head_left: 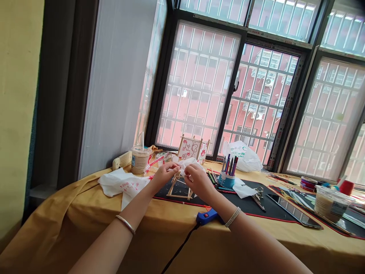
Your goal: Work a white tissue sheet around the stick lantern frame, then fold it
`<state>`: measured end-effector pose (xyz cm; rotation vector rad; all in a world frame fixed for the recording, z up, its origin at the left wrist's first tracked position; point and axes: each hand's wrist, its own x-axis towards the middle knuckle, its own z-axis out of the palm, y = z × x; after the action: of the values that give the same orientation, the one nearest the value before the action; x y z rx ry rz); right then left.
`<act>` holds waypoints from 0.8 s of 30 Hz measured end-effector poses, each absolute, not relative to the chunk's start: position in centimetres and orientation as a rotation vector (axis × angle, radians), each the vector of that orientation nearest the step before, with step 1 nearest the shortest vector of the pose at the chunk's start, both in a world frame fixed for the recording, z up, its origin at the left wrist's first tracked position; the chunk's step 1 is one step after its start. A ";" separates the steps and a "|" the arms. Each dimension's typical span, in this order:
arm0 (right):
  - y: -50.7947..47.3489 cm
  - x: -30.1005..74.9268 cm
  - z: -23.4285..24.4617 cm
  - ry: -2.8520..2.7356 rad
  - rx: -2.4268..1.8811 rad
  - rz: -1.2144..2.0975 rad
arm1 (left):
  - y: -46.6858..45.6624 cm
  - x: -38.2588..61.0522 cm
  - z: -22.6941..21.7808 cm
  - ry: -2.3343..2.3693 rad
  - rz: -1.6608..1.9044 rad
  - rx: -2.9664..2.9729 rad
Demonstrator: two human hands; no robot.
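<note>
Between my two hands is a thin white tissue-like sheet (186, 163), pinched at its edges. My left hand (167, 172) has its fingers closed on the sheet's left side. My right hand (196, 178) is closed on the right side, its fingertips partly hidden. Just below them a small wooden stick frame (179, 196) stands on the black mat (242, 194). Behind rises a stick lantern with white panels (189, 148) painted in red. Near my right forearm lies a blue glue gun (207, 217) with a black cord.
To the left are a white sheet with red marks (125, 183) and a drink cup (140, 160). On the right stand a blue pen holder (226, 179), scissors (259, 198), a tablet (295, 211) and another cup (332, 203). A plastic bag (242, 156) sits by the window.
</note>
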<state>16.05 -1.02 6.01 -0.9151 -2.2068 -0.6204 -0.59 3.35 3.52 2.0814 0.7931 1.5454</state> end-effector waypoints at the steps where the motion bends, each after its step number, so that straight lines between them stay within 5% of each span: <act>1: -1.1 16.2 6.0 -2.248 -0.859 -0.675 | 3.4 -0.6 3.5 0.798 1.553 2.074; 7: -1.5 16.6 5.6 -2.406 -0.604 -1.157 | 3.3 -0.5 3.5 0.789 1.572 2.006; 16: -1.0 15.5 5.4 -2.095 -1.001 -0.536 | 3.3 -0.5 3.1 0.740 1.494 2.084; 24: 0.8 15.0 4.7 -2.150 -1.063 -0.725 | 3.4 -0.5 2.6 0.764 1.568 2.363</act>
<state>15.03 0.77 4.69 -1.0634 -2.1496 -0.7248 -0.51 3.41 2.57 2.3630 0.7639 1.5680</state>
